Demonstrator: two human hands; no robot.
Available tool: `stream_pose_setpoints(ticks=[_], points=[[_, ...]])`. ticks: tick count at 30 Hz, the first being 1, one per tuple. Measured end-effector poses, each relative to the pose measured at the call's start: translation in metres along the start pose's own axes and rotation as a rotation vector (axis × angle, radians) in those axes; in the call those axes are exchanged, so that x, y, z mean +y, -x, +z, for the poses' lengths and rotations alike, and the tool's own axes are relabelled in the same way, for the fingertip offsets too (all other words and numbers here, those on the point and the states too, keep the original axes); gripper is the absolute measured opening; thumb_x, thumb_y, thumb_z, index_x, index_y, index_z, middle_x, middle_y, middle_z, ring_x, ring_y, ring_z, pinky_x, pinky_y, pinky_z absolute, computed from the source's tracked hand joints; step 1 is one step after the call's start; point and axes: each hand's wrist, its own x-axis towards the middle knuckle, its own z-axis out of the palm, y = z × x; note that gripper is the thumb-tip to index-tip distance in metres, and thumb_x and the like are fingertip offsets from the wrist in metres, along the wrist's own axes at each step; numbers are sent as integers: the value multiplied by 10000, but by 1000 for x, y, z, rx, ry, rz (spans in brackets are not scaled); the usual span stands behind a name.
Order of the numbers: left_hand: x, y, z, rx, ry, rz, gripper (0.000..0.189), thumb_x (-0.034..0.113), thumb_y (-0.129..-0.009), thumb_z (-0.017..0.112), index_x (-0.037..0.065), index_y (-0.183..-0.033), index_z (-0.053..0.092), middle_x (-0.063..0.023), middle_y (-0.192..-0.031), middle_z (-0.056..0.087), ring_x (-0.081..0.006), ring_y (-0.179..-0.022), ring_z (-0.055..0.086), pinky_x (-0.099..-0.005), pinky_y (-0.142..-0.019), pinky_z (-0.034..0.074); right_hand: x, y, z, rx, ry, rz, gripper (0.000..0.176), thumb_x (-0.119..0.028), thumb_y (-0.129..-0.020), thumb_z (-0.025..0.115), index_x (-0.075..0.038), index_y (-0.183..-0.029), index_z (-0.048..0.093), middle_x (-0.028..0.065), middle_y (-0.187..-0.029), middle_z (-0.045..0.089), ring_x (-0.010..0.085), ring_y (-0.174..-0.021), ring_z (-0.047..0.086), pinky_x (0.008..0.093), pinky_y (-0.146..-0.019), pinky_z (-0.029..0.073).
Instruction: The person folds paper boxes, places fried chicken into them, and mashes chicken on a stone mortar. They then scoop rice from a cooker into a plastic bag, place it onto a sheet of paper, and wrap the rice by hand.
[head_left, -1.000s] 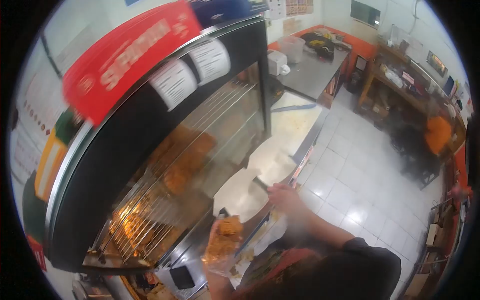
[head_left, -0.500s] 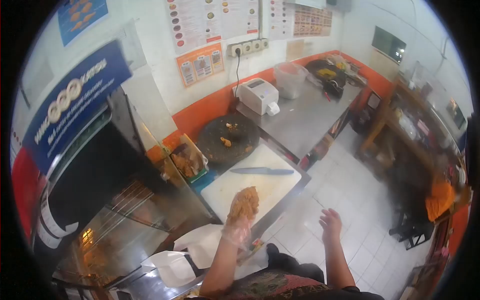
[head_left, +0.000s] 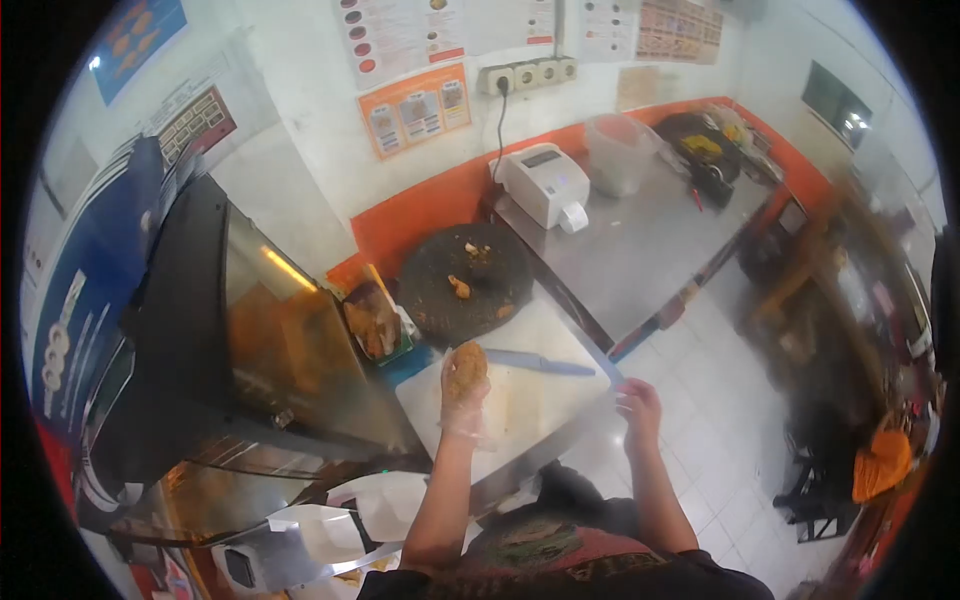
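Observation:
A piece of brown fried food point(head_left: 466, 371) is held in my left hand point(head_left: 462, 405), which wears a clear plastic glove, over the left part of the white cutting board point(head_left: 530, 410). A knife point(head_left: 535, 362) with a blue-grey handle lies on the board, its blade partly behind the food. My bare right hand point(head_left: 638, 402) is by the board's right corner, fingers bent; whether they touch anything is too small to tell. Beyond the board, a round dark stone mortar point(head_left: 430, 290) bears small food pieces.
A box of fried pieces point(head_left: 376, 328) stands left of the mortar. Open white containers point(head_left: 385, 505) are at the lower left, beside a glass display case point(head_left: 290, 350). A white printer point(head_left: 545, 183) and a plastic tub point(head_left: 617, 155) stand on the steel counter point(head_left: 640, 240).
My left hand has moved forward and left with the food, nearer the mortar. My right hand has come up to the board's corner, its fingers more bent. The view has turned slightly.

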Motion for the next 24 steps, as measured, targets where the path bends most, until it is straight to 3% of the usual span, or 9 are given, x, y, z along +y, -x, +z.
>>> stream_pose_setpoints(ticks=[7, 8, 9, 11, 15, 16, 18, 20, 24], points=[[-28, -15, 16, 282, -13, -17, 955, -118, -698, 689, 108, -1527, 272, -93, -1430, 474, -256, -1314, 486, -368, -1070, 440, 51, -186, 173, -605, 410, -395, 267, 17, -811, 572, -15, -1056, 676, 80, -1004, 713, 142, -917, 646, 285, -811, 498], [-31, -15, 18, 323, -26, -23, 952, -126, -697, 683, 111, -1524, 276, -96, -1434, 472, -258, -1315, 487, -371, -1071, 442, 44, -196, 205, -689, 546, -489, 285, 23, -794, 585, -16, -1061, 678, 86, -965, 711, 173, -877, 665, 308, -798, 512], [-35, -15, 21, 324, -42, -3, 950, -126, -697, 686, 111, -1522, 280, -98, -1440, 468, -259, -1316, 487, -376, -1070, 444, 70, -226, 236, -774, 529, -410, 314, -44, -779, 658, -39, -1092, 676, 92, -1013, 683, 240, -962, 650, 361, -843, 517], [-41, -14, 28, 323, -66, 34, 945, -128, -697, 693, 110, -1517, 286, -103, -1453, 460, -260, -1317, 487, -385, -1067, 448, 57, -242, 284, -726, 1006, -921, 449, -155, -765, 743, -78, -1193, 630, 118, -1113, 614, 318, -1077, 592, 427, -902, 502], [-30, -61, 40, 371, -130, 39, 938, -89, -673, 757, 98, -1490, 335, -108, -1391, 497, -256, -1281, 516, -399, -1065, 449, 68, -259, 336, -712, 1482, -701, 705, -278, -700, 839, -128, -1311, 521, 158, -1209, 522, 388, -1154, 534, 466, -931, 495], [-21, -81, 47, 373, -18, 1, 939, -66, -666, 779, 90, -1483, 345, -112, -1375, 502, -256, -1272, 522, -401, -1066, 448, 78, -264, 339, -716, 1445, -717, 685, -285, -690, 845, -116, -1281, 542, 159, -1193, 534, 391, -1143, 542, 467, -928, 498], [-12, -115, 50, 354, -240, 76, 969, -19, -654, 822, 88, -1488, 339, -123, -1370, 501, -263, -1270, 524, -396, -1073, 444, 92, -279, 340, -716, 1369, -752, 649, -300, -670, 856, -93, -1222, 584, 163, -1161, 560, 397, -1121, 559, 470, -923, 505], [-19, -139, 39, 301, -913, 284, 1030, 28, -647, 862, 98, -1510, 305, -139, -1393, 487, -277, -1283, 519, -381, -1086, 438, 88, -294, 334, -782, 1281, -722, 599, -278, -673, 852, -60, -1179, 618, 180, -1111, 611, 393, -1078, 598, 460, -907, 515], [-53, -176, 27, 195, -1058, 270, 1068, 75, -596, 903, 108, -1499, 334, -156, -1437, 441, -285, -1306, 495, -389, -1104, 417, 39, -311, 308, -835, 985, -486, 502, -199, -693, 828, 12, -1117, 662, 196, -1016, 695, 333, -962, 677, 408, -866, 532]])
